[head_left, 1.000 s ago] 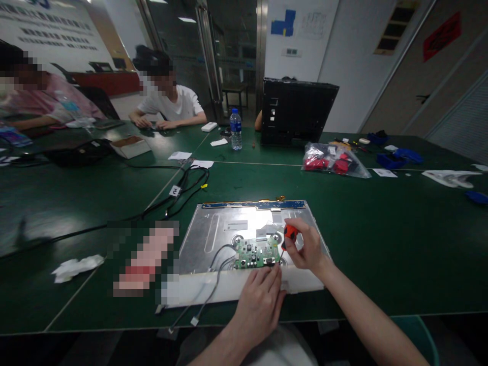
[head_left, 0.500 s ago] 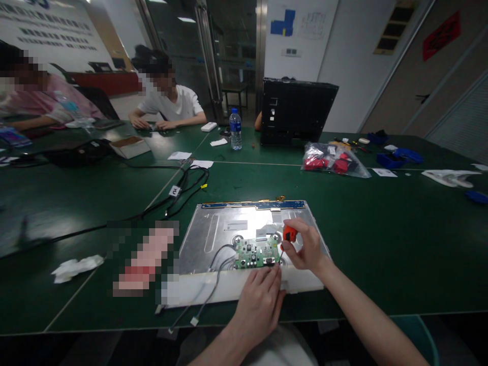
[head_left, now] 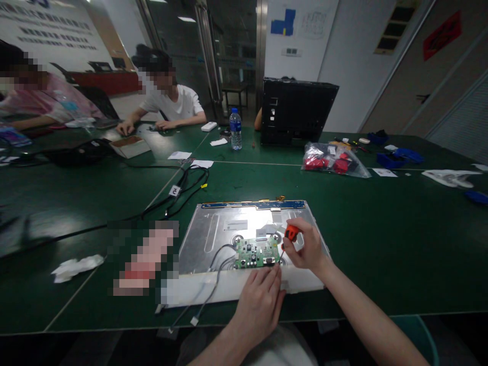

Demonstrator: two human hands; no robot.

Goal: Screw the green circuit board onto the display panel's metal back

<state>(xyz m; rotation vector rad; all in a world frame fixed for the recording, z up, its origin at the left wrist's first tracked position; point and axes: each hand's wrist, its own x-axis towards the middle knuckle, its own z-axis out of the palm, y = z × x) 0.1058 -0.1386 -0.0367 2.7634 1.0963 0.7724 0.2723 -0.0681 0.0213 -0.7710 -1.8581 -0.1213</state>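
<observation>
My right hand (head_left: 307, 244) is closed round the orange-and-black handle of a screwdriver (head_left: 291, 233). Its thin shaft slants down to the lower right corner of a green circuit board (head_left: 253, 253). The board sits on the metal back of a flat display panel (head_left: 202, 241), which lies on the table. My left hand (head_left: 259, 297) rests on the panel's near edge, fingers stretched forward. Its fingertips lie just below that board corner, close to the screwdriver tip. Whatever is under the tip is too small to make out. Grey cables (head_left: 219, 277) run from the board's left side over the near edge.
Black cables (head_left: 186, 178) trail across the green table (head_left: 381, 244) on the left, near a crumpled tissue (head_left: 76, 268). Beyond stand a water bottle (head_left: 236, 129) and a black monitor (head_left: 299, 112). A plastic bag with red items (head_left: 333, 160) lies right. Two people sit at the far left.
My right hand and the screwdriver handle have tilted very slightly, with the tip at the same corner. My left hand stays put. Across the table, one person's hand has moved left toward a box.
</observation>
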